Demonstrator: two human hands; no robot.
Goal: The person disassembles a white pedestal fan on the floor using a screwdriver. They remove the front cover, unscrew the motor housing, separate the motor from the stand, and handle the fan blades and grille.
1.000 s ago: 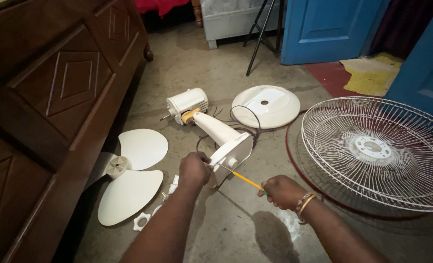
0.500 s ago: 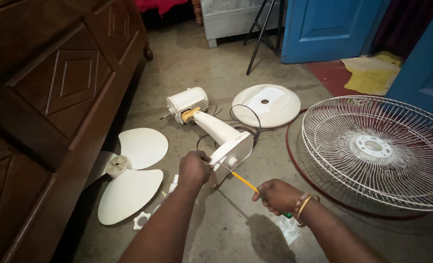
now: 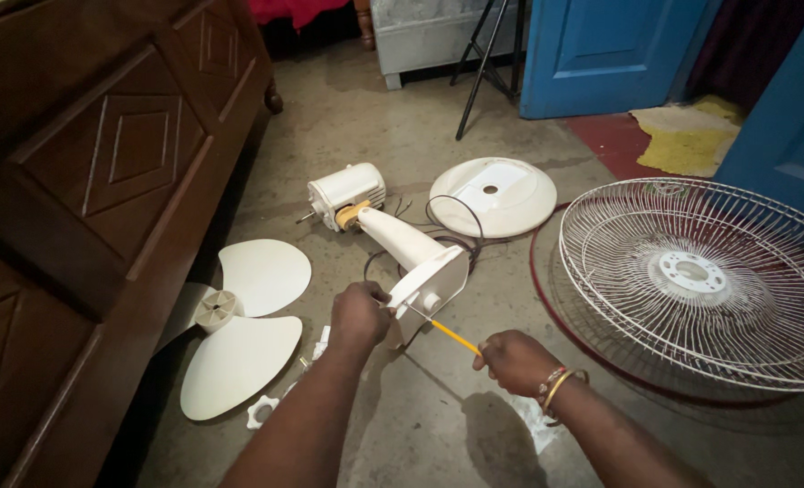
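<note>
We see a dismantled white pedestal fan spread over a grey concrete floor (image 3: 402, 126). Near the middle lies its neck column (image 3: 400, 239), a tapered white plastic tube that ends toward us in a flat, squarish control housing (image 3: 433, 282) and joins at its far end, through a yellow-orange collar, to the ribbed white motor (image 3: 347, 192). The left hand (image 3: 358, 314) is closed around the near corner of the control housing. The right hand (image 3: 515, 361) is curled tight on a screwdriver (image 3: 447, 333) with a yellow shaft, whose tip meets the underside of the housing; the handle is hidden inside the fist. A bangle sits on the right wrist.

A black cord (image 3: 456, 226) loops on the floor behind the column. Beyond it rests the round white base plate (image 3: 492, 196). To the right a white wire guard (image 3: 700, 280) lies flat over a second grille with a red rim. On the left, the three-bladed white propeller (image 3: 239, 325) lies beside a carved dark wooden cabinet (image 3: 85, 181), with a small white blade nut (image 3: 263, 412) just below it. Blue doors (image 3: 601, 54) and a yellow mat (image 3: 691, 136) stand at the far right.
</note>
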